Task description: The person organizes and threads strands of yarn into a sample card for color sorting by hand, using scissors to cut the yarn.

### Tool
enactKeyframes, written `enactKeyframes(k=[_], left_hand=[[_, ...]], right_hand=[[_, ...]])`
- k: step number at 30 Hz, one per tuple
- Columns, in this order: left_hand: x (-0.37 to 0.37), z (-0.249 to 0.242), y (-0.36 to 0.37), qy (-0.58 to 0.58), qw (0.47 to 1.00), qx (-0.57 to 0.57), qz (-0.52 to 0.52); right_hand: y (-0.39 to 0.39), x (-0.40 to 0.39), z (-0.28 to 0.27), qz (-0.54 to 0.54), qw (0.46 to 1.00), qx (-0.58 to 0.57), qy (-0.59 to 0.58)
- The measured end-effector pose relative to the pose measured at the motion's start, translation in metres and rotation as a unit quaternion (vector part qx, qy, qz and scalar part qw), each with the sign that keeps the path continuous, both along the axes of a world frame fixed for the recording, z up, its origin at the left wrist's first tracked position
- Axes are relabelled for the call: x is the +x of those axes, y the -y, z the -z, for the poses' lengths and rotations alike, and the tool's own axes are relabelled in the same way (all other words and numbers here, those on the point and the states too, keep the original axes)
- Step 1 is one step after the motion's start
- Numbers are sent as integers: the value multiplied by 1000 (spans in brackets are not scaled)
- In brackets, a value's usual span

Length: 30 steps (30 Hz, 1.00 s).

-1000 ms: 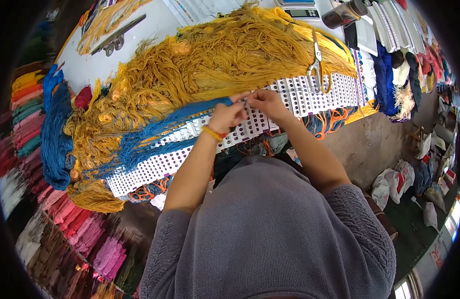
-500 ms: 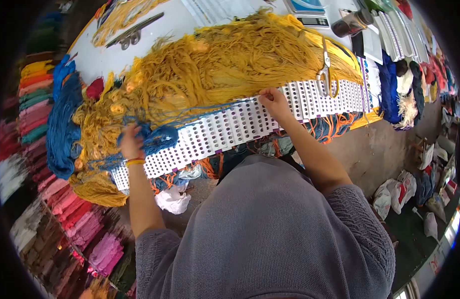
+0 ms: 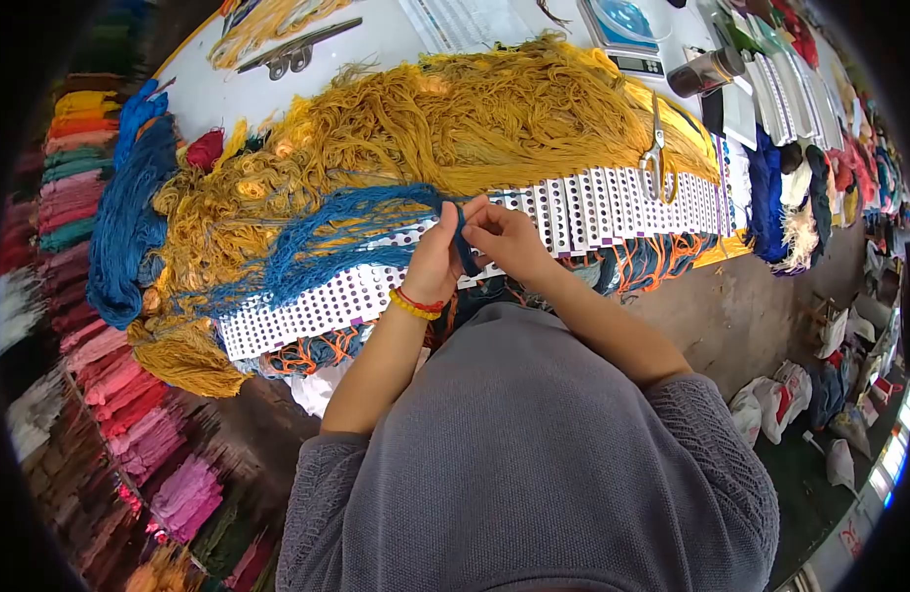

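In front of my chest, my left hand (image 3: 434, 260) is closed on the end of a bundle of blue yarn (image 3: 327, 232). A loop of that yarn hangs over its fingers. Close against it, my right hand (image 3: 511, 243) pinches the same blue yarn with thumb and fingertips. The rest of the bundle trails left in loose strands across white strips with rows of dark holes (image 3: 563, 212). Behind the strips lies a broad heap of mustard-yellow yarn (image 3: 514, 113). Silver scissors (image 3: 657, 160) rest on the heap's right part and the strips.
A thick blue skein (image 3: 129, 222) hangs at the table's left end. At the back are a metal clip bar (image 3: 299, 49), a scale (image 3: 627, 35) and a dark jar (image 3: 706, 72). Stacked coloured yarns (image 3: 129, 395) fill the left; bags (image 3: 775, 400) sit on the floor at right.
My left hand has moved right from the yarn's far left part to meet my right hand. The blue yarn has been drawn along and spread out. My right hand has come slightly nearer.
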State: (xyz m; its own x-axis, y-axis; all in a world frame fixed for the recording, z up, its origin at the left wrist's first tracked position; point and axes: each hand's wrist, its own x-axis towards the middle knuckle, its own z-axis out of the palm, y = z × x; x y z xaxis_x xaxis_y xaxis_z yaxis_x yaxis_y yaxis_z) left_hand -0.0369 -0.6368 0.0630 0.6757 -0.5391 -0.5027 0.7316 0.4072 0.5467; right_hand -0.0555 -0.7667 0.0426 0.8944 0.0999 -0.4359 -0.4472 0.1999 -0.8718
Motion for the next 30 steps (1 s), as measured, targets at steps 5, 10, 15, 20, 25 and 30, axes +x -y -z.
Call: enactKeyframes(k=[5,10,15,20,25,30], left_hand=[[-4,1,-5,29,998,57,-1],[-5,-2,-10,-6,999,48,-19],[-5,0,-12,-20,999,31,-11],[-6,-2,-8,2,998,70,-3],[-6,0,-6,-11,998,60,-1],[-7,4,-5,-13,998,69,1]], right_hand=[[-4,-5,1,-4,1000,-8,19],[-5,-9,-2,-2,1000,-16,18],[-6,-11,-1,2,1000,-11,24],[-6,-12,-7,22,1000,-14,1],[-3,-14,-2,12,1000,-9,-5],[-4,-14,1,19,999,-28,5]])
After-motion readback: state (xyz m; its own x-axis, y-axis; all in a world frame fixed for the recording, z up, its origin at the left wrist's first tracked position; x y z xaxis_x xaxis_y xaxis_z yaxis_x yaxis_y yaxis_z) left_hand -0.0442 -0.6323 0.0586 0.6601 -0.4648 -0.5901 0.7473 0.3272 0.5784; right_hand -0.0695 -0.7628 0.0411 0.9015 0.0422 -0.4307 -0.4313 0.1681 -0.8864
